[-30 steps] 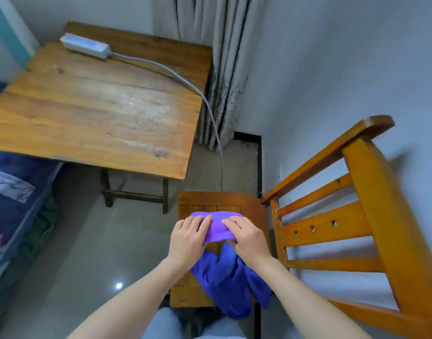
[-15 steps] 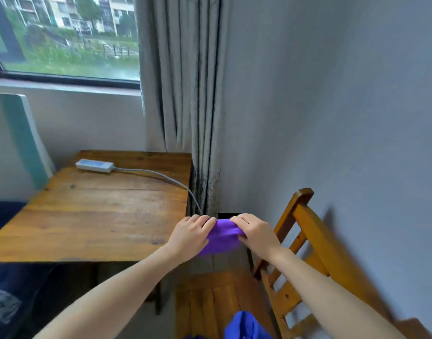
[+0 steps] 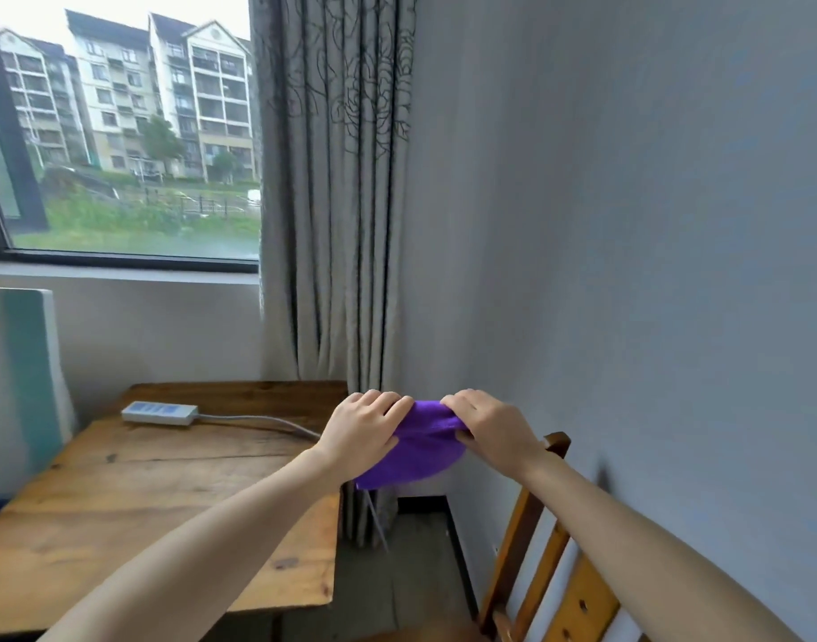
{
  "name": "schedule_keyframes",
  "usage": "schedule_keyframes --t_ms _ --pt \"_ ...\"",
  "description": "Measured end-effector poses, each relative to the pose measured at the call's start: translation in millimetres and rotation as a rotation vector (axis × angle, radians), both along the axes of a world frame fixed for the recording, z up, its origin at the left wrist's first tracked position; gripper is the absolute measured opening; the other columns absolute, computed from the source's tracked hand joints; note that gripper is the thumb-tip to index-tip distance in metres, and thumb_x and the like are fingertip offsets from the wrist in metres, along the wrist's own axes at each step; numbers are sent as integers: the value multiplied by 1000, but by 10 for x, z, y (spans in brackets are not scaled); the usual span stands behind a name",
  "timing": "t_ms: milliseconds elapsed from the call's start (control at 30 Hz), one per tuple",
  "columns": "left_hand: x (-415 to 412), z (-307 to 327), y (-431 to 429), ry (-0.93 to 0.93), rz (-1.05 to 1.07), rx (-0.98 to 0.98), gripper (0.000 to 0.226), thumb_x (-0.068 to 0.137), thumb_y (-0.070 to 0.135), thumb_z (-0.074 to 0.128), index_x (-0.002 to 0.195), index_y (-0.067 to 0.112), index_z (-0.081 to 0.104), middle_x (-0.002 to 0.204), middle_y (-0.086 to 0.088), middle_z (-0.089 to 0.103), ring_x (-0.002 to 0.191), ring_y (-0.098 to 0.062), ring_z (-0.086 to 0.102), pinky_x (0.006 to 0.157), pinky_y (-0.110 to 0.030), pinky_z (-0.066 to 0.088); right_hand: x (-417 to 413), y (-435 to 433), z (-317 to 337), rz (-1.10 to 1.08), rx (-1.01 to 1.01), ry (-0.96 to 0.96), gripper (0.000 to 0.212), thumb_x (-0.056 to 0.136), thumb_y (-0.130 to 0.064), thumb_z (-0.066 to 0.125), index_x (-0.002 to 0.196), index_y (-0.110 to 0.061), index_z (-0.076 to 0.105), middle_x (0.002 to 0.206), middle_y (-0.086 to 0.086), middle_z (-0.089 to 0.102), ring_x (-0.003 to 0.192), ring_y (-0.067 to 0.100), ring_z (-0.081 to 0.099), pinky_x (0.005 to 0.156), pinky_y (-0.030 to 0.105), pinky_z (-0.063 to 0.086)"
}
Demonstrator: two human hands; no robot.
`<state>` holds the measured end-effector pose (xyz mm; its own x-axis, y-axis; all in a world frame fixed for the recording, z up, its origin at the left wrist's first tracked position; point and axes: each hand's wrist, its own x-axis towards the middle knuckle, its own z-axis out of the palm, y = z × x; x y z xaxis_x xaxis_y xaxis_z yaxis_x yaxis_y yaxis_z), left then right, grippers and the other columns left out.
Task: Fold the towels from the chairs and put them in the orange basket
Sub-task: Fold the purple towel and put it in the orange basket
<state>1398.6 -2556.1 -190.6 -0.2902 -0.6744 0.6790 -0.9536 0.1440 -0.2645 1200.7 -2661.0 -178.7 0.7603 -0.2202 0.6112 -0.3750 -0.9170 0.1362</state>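
Holding the folded purple towel [image 3: 418,456] near the wooden chair [image 3: 521,525], left hand [image 3: 362,433] and right hand [image 3: 490,426] each pinch one end. Even tension should protect the fold

Wooden table [image 3: 142,502], down-left of the grip on the purple towel [image 3: 425,451]
A white power strip [image 3: 159,413] lies on its far end, well left of the left hand [image 3: 364,433]; its grey cable [image 3: 258,419] runs toward that hand. A wooden chair [image 3: 582,609] stands below the right hand [image 3: 490,428].
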Motion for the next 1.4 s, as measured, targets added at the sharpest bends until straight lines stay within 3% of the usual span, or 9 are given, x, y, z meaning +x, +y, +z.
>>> schedule_keyframes --t_ms 233,367,500,667,800,1000,1067,1200,1400 --pt "436 165 410 -23 139 -21 70 46 22 85 105 18 47 89 2 70 72 -17 67 60 -23 55 619 144 185 188 -81 -42 56 50 -10 72 101 -17 50 81 1 67 68 21 66 44 20 50" --pt "672 109 854 -2 298 -27 73 44 21 87 105 18 47 88 2 71 71 -16 68 59 -23 55 1092 311 163 376 -101 -38 54 53 -13 71 101 -17 47 81 2 67 70 20 67 46 20 51" --pt "724 57 1450 4 477 -22 75 42 19 88 105 18 48 89 -1 72 73 -18 69 61 -27 56 1477 645 80 521 -128 -51 35 65 -25 43 100 -19 46 79 -2 67 65 15 65 46 18 48" --pt "465 -77 2193 46 706 -35 73 43 15 88 104 17 49 86 -3 72 72 -20 69 61 -30 57 1681 1173 -71 820 -65 -33 46 62 -14 82 100 -16 55 82 2 69 66 16 66 49 19 52" --pt "82 -329 2773 133 896 10 80 34 15 87 104 19 48 87 -1 71 71 -19 68 60 -26 55 1710 1613 -272 977 -76 44 36 68 -20 77 101 -18 63 87 -2 69 70 12 66 50 18 51" --pt "-468 -501 3763 210 1194 79 80 27 18 89 101 18 59 86 0 71 71 -17 68 61 -24 55 1834 2609 -593 1210 18 128 35 68 -29 41 100 -20 51 82 -2 65 68 16 64 46 19 49" --pt "-646 -494 4028 235 1268 84 85 27 19 88 103 20 53 86 2 72 72 -16 69 61 -22 54 1827 2928 -585 1278 -11 119 34 68 -30 44 100 -21 49 80 -5 65 68 13 65 45 17 48" --pt "-899 -469 4592 289 1397 82 87 27 19 88 104 21 47 87 4 71 71 -14 68 57 -20 53 1841 3573 -539 1403 -50 130 50 55 -26 77 101 -21 56 82 -6 67 69 11 66 47 15 48" --pt "-963 -478 5501 316 1502 88 88 26 21 89 103 20 47 85 6 70 70 -13 67 56 -19 51 2023 4558 -513 1500 -78 106 42 58 -24 63 99 -19 58 81 -1 66 67 16 65 43 20 49"
